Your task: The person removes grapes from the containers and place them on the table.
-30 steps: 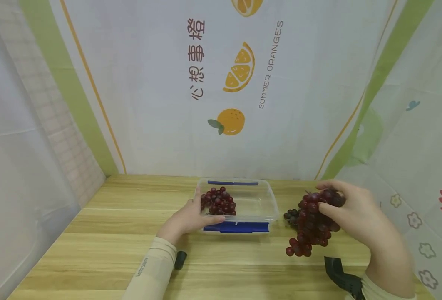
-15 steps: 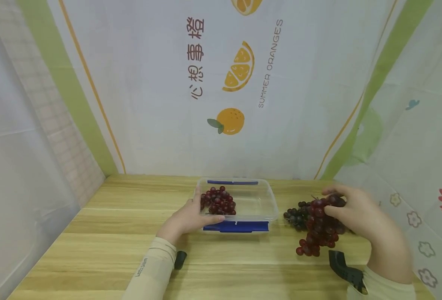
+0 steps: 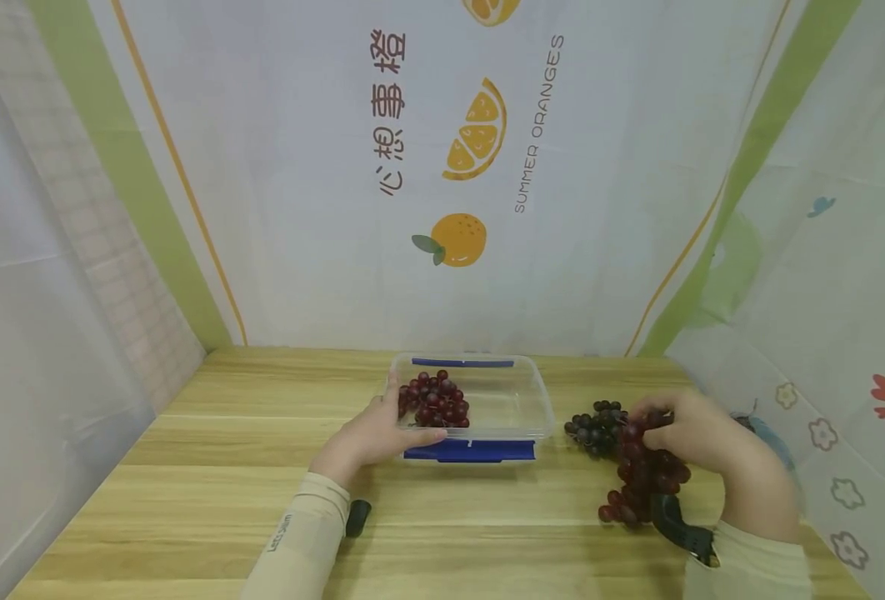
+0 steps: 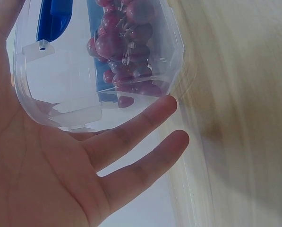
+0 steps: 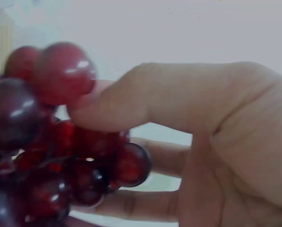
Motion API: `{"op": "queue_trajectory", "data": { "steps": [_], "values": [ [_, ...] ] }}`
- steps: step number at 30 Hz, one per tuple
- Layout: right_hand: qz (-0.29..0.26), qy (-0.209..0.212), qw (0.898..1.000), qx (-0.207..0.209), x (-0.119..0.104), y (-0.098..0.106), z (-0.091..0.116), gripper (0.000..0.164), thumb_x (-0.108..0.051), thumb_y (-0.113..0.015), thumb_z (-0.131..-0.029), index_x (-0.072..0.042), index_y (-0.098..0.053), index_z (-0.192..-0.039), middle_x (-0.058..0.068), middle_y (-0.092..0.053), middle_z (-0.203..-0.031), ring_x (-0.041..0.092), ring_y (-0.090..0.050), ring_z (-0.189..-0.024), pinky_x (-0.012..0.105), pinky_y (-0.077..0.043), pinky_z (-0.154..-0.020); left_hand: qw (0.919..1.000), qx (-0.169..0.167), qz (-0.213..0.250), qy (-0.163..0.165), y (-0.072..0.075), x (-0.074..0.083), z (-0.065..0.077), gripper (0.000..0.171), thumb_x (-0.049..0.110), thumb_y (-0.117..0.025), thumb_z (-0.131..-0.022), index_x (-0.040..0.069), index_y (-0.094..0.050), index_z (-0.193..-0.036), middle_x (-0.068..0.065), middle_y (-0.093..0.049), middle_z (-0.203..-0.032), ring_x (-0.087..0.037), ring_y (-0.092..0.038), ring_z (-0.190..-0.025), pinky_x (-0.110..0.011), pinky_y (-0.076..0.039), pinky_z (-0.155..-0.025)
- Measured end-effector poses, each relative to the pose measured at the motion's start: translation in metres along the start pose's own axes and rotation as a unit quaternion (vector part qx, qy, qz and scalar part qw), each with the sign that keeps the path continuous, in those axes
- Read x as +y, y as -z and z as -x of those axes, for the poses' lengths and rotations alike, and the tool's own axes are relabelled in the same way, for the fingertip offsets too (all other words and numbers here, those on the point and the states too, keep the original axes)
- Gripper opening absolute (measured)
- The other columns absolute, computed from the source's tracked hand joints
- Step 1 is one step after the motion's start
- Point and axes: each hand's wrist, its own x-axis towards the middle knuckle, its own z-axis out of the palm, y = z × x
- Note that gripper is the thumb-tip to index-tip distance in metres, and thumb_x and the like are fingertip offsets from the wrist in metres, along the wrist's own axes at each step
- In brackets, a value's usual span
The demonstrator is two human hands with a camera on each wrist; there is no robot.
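A clear plastic box (image 3: 506,404) with blue side clips stands on the table. Inside its left end lies a bunch of red grapes (image 3: 435,402). My left hand (image 3: 371,433) rests against the box's near left corner, thumb along the front rim. In the left wrist view two fingers (image 4: 141,172) reach out straight beside the box wall. To the right of the box, my right hand (image 3: 701,437) grips a larger bunch of red grapes (image 3: 648,475), low over the table. The thumb (image 5: 117,106) presses on the berries in the right wrist view. Dark grapes (image 3: 595,429) lie just left of this bunch, partly covered.
Behind the right wrist shows a bluish thing (image 3: 771,439), mostly hidden. Black wrist mounts (image 3: 680,527) stick out at both forearms. The wooden table (image 3: 262,433) ends at a printed cloth backdrop (image 3: 322,250), with cloth walls at both sides.
My right hand has lowered the held grapes and shifted them slightly right, uncovering more of the dark grapes. The bluish thing behind the right wrist has come into view. My left hand stays at the box.
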Motion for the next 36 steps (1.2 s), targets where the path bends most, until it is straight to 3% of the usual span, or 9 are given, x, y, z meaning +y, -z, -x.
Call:
{"op": "queue_trajectory", "data": {
  "steps": [7,11,14,18,23,30,34,36],
  "values": [
    [-0.016,-0.011,0.999,-0.037,0.001,-0.013,-0.009,0.04,-0.004,-0.071,-0.091,0.002,-0.07,-0.13,0.032,-0.064,-0.133,0.029,-0.062,-0.096,0.039,-0.051,-0.073,1.0,0.001,0.003,0.002,0.0,0.0,0.0,0.141,0.078,-0.074,-0.084,0.014,0.017,-0.17,-0.035,-0.019,-0.172,-0.053,-0.025,-0.16,-0.07,-0.03,-0.126],
    [-0.035,-0.011,0.998,-0.058,-0.007,-0.019,-0.014,0.029,-0.01,-0.073,-0.093,-0.003,-0.074,-0.122,0.022,-0.071,-0.124,0.026,-0.062,-0.096,0.04,-0.054,-0.075,1.0,0.002,0.003,0.003,-0.001,-0.002,-0.001,0.141,0.079,-0.074,-0.083,0.014,0.017,-0.17,-0.034,-0.018,-0.173,-0.053,-0.024,-0.16,-0.07,-0.03,-0.126],
    [-0.054,-0.034,0.994,-0.084,-0.013,-0.025,-0.018,0.022,-0.014,-0.075,-0.095,-0.005,-0.076,-0.115,0.015,-0.072,-0.12,0.024,-0.064,-0.094,0.042,-0.057,-0.072,1.0,0.001,0.0,0.002,-0.001,-0.003,-0.002,0.14,0.078,-0.073,-0.084,0.014,0.017,-0.17,-0.033,-0.018,-0.173,-0.052,-0.023,-0.161,-0.07,-0.029,-0.126],
    [-0.058,-0.062,0.991,-0.103,-0.013,-0.037,-0.026,0.018,-0.016,-0.076,-0.096,-0.006,-0.079,-0.111,0.016,-0.072,-0.124,0.024,-0.068,-0.097,0.043,-0.061,-0.07,1.0,0.001,-0.007,0.0,0.0,-0.003,-0.003,0.14,0.078,-0.073,-0.084,0.014,0.019,-0.169,-0.034,-0.019,-0.173,-0.053,-0.024,-0.16,-0.07,-0.03,-0.126],
    [-0.048,-0.056,0.992,-0.105,-0.013,-0.051,-0.033,0.014,-0.015,-0.077,-0.095,-0.009,-0.081,-0.108,0.018,-0.071,-0.128,0.026,-0.07,-0.104,0.043,-0.063,-0.07,1.0,-0.001,-0.007,0.0,-0.001,-0.003,-0.002,0.142,0.081,-0.073,-0.083,0.014,0.019,-0.169,-0.034,-0.019,-0.173,-0.052,-0.024,-0.16,-0.069,-0.031,-0.126],
    [-0.037,-0.044,0.993,-0.1,-0.021,-0.055,-0.039,0.036,-0.016,-0.078,-0.095,-0.003,-0.073,-0.128,0.019,-0.07,-0.124,0.033,-0.07,-0.106,0.046,-0.062,-0.07,1.0,0.004,-0.001,0.0,-0.001,-0.003,-0.001,0.143,0.08,-0.074,-0.082,0.014,0.018,-0.17,-0.034,-0.019,-0.173,-0.052,-0.024,-0.161,-0.069,-0.03,-0.126],
    [-0.032,-0.02,0.995,-0.094,-0.027,-0.05,-0.04,0.047,-0.018,-0.077,-0.096,0.001,-0.066,-0.138,0.027,-0.066,-0.127,0.034,-0.069,-0.104,0.046,-0.061,-0.069,1.0,0.0,-0.002,-0.001,-0.002,-0.004,-0.002,0.141,0.078,-0.074,-0.084,0.015,0.019,-0.169,-0.033,-0.018,-0.173,-0.053,-0.022,-0.161,-0.07,-0.029,-0.127],
    [-0.019,0.0,0.996,-0.089,-0.032,-0.047,-0.042,0.049,-0.019,-0.077,-0.096,0.003,-0.065,-0.138,0.03,-0.066,-0.129,0.038,-0.069,-0.108,0.049,-0.062,-0.075,1.0,0.001,-0.004,0.0,-0.002,-0.004,-0.002,0.14,0.078,-0.073,-0.084,0.016,0.02,-0.169,-0.033,-0.018,-0.173,-0.052,-0.023,-0.161,-0.07,-0.029,-0.127]
  ]
}}
